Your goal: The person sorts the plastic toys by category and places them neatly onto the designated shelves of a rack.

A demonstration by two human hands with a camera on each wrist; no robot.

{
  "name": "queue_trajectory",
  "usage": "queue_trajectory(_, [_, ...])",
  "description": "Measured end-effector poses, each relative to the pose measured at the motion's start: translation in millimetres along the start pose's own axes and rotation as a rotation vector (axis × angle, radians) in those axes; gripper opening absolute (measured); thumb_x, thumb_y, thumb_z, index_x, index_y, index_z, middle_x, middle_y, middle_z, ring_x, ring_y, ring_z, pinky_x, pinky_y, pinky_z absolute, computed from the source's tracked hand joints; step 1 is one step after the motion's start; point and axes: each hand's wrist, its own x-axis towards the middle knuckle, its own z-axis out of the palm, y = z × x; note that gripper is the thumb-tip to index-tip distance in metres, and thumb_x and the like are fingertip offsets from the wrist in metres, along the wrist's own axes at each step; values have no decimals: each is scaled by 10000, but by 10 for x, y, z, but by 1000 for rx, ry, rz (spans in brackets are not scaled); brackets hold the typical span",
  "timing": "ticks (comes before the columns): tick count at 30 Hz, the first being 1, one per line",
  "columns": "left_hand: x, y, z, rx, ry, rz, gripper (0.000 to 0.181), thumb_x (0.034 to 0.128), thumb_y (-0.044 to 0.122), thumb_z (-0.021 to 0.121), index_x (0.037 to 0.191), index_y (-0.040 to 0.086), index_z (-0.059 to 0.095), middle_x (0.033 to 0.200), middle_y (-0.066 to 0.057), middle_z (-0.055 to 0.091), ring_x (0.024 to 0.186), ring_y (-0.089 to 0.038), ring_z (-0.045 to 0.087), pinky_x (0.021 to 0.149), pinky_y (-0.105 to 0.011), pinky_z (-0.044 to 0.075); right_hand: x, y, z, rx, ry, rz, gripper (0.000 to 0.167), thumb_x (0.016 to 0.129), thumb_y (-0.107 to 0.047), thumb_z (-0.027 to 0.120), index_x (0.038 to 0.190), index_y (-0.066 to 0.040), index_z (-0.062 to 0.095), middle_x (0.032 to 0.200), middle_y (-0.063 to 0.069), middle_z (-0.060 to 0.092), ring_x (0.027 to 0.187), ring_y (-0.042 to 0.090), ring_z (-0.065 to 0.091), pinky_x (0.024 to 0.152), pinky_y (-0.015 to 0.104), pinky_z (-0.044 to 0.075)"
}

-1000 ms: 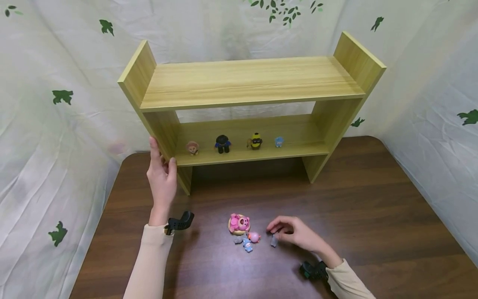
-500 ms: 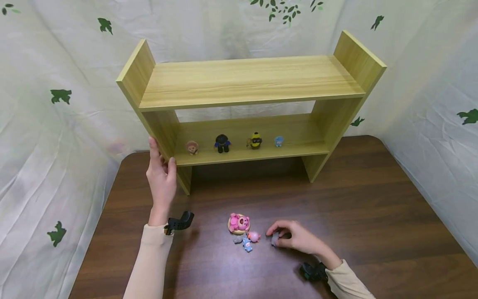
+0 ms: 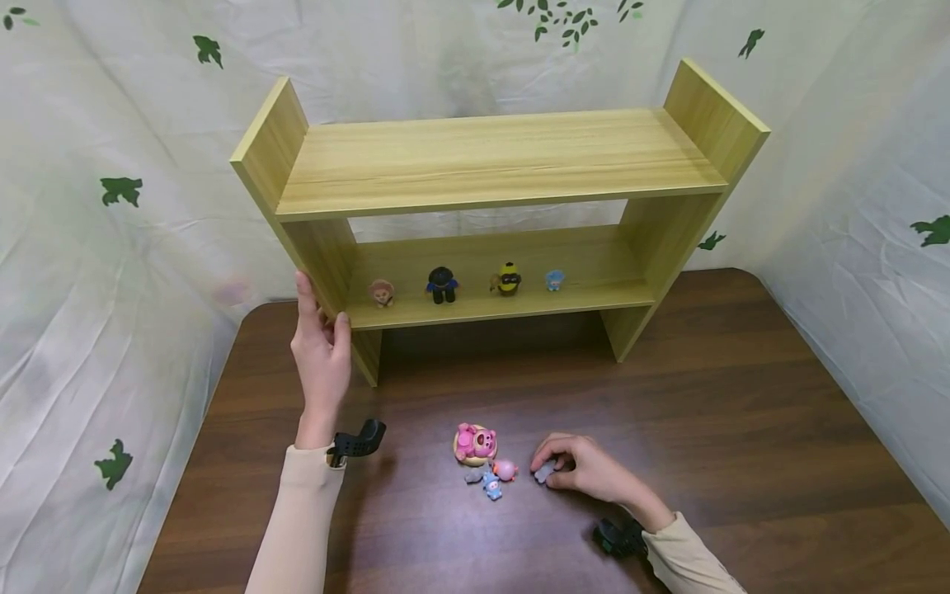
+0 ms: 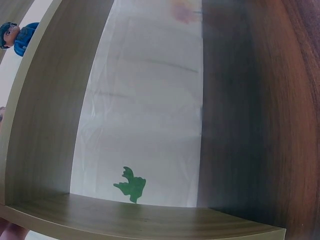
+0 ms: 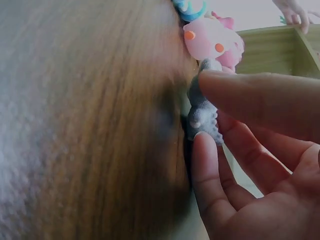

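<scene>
In the head view my right hand pinches a small grey figurine low over the table, right of the other toys. The right wrist view shows thumb and fingertips on opposite ends of that grey figurine; its face is not visible. My left hand holds the left side panel of a light wooden shelf, thumb at the front edge and fingers along the outside. Beside the right hand lie a pink bear figurine, a round pink toy, a blue figurine and a grey piece.
On the middle board stand a brownish-pink figurine, a black-and-blue one, a yellow-and-brown one and a light-blue one. The brown table extends right of my hand. A white curtain hangs behind.
My right fingers have closed around the grey figurine and turned it from roughly lengthwise to a slant. The left hand, shelf and other toys have stayed in place.
</scene>
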Motion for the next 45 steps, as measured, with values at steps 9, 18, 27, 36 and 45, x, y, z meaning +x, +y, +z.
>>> queue_trajectory(9, [-1, -18, 2, -6, 5, 1, 837, 936, -58, 465, 1496, 494, 178, 1407, -65, 462, 826, -289, 539, 564, -168, 322, 15, -3, -31, 11, 15, -10, 162, 819, 1, 694, 929, -118, 711, 941, -32, 659, 802, 96, 576, 704, 260, 481])
queue_trajectory(18, [-6, -32, 3, -2, 5, 6, 836, 937, -58, 465, 1497, 490, 177, 1417, -64, 454, 815, -292, 537, 563, -167, 322, 36, -59, -141, 171, 84, 25, 122, 916, -87, 636, 1018, -34, 678, 992, 59, 659, 893, 176, 604, 760, 290, 502])
queue_trajectory(27, [-6, -28, 6, 4, 8, 16, 830, 939, -51, 468, 1498, 487, 177, 1388, -100, 473, 798, -282, 533, 556, -167, 318, 53, -147, -277, 218, 119, -14, 196, 967, -81, 555, 1110, -6, 666, 1081, 165, 652, 914, 269, 596, 784, 287, 495])
queue_trajectory(36, [-10, -27, 10, 13, 11, 17, 820, 941, -44, 470, 1502, 478, 177, 1334, -155, 499, 785, -276, 529, 551, -171, 310, 83, -169, -312, 253, 166, -32, 179, 948, -6, 558, 1093, -14, 662, 1052, 194, 641, 869, 364, 587, 757, 383, 517])
queue_trajectory(45, [-14, -41, 8, -9, 10, 11, 824, 937, -58, 466, 1503, 471, 187, 1399, -90, 465, 865, -302, 562, 569, -158, 331, 102, -216, -357, 300, 206, -78, 209, 901, 28, 614, 1105, -11, 636, 1068, 151, 629, 908, 360, 593, 712, 328, 530])
